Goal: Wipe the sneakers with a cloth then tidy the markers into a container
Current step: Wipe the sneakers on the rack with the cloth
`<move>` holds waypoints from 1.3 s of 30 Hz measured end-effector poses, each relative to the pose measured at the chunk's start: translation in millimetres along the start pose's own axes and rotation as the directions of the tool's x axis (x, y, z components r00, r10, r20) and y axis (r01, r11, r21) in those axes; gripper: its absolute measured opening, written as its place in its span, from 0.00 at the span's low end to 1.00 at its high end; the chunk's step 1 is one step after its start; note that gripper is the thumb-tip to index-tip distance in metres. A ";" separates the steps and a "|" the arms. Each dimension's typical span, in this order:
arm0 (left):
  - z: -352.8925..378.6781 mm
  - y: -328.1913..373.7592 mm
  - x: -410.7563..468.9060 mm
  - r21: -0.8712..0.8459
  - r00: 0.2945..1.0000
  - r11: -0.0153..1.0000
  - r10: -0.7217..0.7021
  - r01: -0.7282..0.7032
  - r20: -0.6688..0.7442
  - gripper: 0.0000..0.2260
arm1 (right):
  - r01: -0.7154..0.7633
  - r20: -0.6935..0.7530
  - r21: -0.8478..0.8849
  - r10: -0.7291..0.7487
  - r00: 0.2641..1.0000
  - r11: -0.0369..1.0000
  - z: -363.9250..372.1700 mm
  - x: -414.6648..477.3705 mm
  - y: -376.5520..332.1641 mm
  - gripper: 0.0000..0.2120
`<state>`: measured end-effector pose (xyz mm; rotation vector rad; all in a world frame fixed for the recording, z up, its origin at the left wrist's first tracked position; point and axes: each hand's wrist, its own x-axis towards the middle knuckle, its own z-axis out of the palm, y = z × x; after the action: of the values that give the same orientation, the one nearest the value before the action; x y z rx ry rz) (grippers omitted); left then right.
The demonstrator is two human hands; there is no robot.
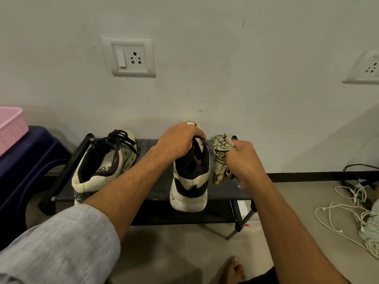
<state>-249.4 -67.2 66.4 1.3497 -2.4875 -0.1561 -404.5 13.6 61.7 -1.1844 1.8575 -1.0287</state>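
Note:
Two cream-and-black sneakers stand on a low black shoe rack (147, 146) against the wall. The left sneaker (102, 162) lies with its black laces loose and nothing touching it. My left hand (176, 143) grips the right sneaker (190, 181) over its tongue and laces, heel toward me. My right hand (244, 158) holds a crumpled cream cloth (222, 152) with dark lines, pressed against the right side of that sneaker. No markers are in view.
A pink perforated basket (11, 128) sits on a dark blue stool (26, 165) at the left. White cables (348, 210) lie tangled on the floor at the right. A wall socket (131, 56) is above the rack. My bare foot (232, 269) is near the bottom edge.

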 end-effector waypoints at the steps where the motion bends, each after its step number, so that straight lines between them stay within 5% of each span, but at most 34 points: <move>1: -0.3 2.5 0.0 -0.002 1.000 1.000 0.001 -0.001 -0.002 0.24 | 0.003 -0.002 0.000 -0.003 1.000 1.000 -0.9 -0.5 -0.9 0.09; 39: 20.2 15.7 18.2 -0.055 0.995 0.997 -0.054 0.060 0.088 0.23 | 0.091 -0.029 -0.116 -0.095 0.995 0.989 -12.0 -9.0 -9.0 0.12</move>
<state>-277.6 -74.7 55.0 1.4193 -2.4951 -0.3031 -408.4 22.6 76.2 -1.3389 1.9263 -1.0099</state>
